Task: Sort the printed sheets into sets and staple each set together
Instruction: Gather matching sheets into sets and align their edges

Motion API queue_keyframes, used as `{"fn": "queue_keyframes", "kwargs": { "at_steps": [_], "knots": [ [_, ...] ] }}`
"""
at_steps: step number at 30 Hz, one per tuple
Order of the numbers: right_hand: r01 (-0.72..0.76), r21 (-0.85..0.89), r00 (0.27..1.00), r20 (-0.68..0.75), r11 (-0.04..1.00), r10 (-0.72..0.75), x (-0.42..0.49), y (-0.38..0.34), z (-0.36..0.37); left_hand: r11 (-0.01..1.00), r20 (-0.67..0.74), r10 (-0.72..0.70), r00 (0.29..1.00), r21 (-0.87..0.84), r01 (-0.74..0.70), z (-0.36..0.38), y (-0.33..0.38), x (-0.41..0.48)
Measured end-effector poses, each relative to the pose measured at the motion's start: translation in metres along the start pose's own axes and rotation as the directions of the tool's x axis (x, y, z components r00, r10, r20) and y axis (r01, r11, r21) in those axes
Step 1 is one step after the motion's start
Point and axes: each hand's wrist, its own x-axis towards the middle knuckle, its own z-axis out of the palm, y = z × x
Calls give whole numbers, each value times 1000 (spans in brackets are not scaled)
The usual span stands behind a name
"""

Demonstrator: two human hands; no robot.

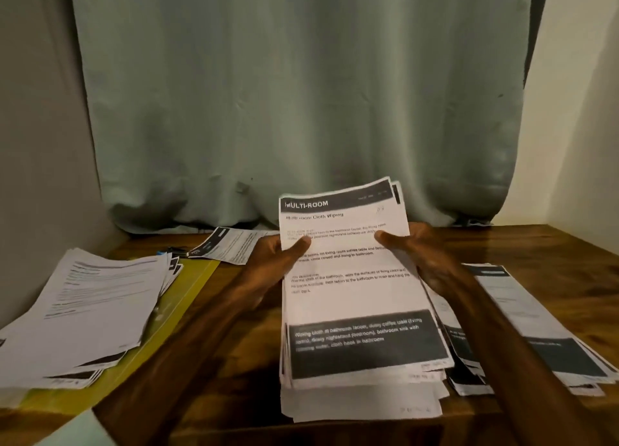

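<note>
well left of the grip, a loose pile (pixel 83 311) of printed sheets lies fanned out on a yellow folder (pixel 187 298). the folder's bare strip runs along the side of the pile nearer the left hand. beyond the folder's far end, left of the grip, sits a small dark and blue object (pixel 170 252), too blurred to name. just behind the left hand, a few far sheets (pixel 234 244) lie flat with their dark header bands turned sideways.

the left hand (pixel 278 261) grips the left edge of a thick stack (pixel 351 278). its thumb (pixel 299 244) is pressed on the top sheet and its fingers are curled out of sight underneath. the right hand (pixel 422 254) holds the opposite edge the same way, with its thumb (pixel 385 236) on top and its fingers below. the 2 hands are level with each other in the upper half of the page.

the stack sits between them at the middle of the table (pixel 536 241), its far end tilted up and its near end low by the table's near edge. the top sheet has a dark band headed "multi-room", the line "multi-room cloth wiping" under it, and a dark block of white text near the bottom. the edges of the lower sheets are uneven.

just right of the grip, under and beyond the right forearm, a right pile (pixel 536 325) of sheets lies flat. behind the grip a pale green curtain (pixel 301 93) hangs down to the table.
</note>
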Motion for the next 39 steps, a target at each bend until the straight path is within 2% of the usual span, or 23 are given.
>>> {"fn": "queue_keyframes", "kwargs": {
  "at_steps": [3,7,16,20,27,29,33,36,39],
  "knots": [
    [-60,-40,997,-43,997,59,-2,36,3,999,-82,-54,995,-14,53,-14,-28,-3],
    [-131,-66,991,-29,989,129,-4,65,10,991,-98,-134,986,-20,133,-32,-54,6],
    [-141,42,988,-59,989,143,1,77,14,992,-93,-108,990,57,114,-58,-59,21],
    [-109,-32,987,-124,994,104,2,77,12,993,-81,-107,991,50,111,-67,-53,20],
    [-98,-131,971,-228,987,66,4,76,6,991,-332,-104,938,-119,68,-97,-53,24],
    [-82,-169,965,-260,982,36,5,74,2,978,-344,-132,929,-196,67,-100,-51,22],
    [-114,-149,948,-311,982,63,6,69,-11,961,-273,-169,947,-259,96,-116,-42,17],
    [-126,-100,934,-348,987,84,7,62,-22,970,-250,-189,950,-198,141,-128,-36,13],
    [-129,-24,925,-364,991,111,4,48,-29,986,-256,-130,958,72,153,-130,-32,11]
  ]
}}
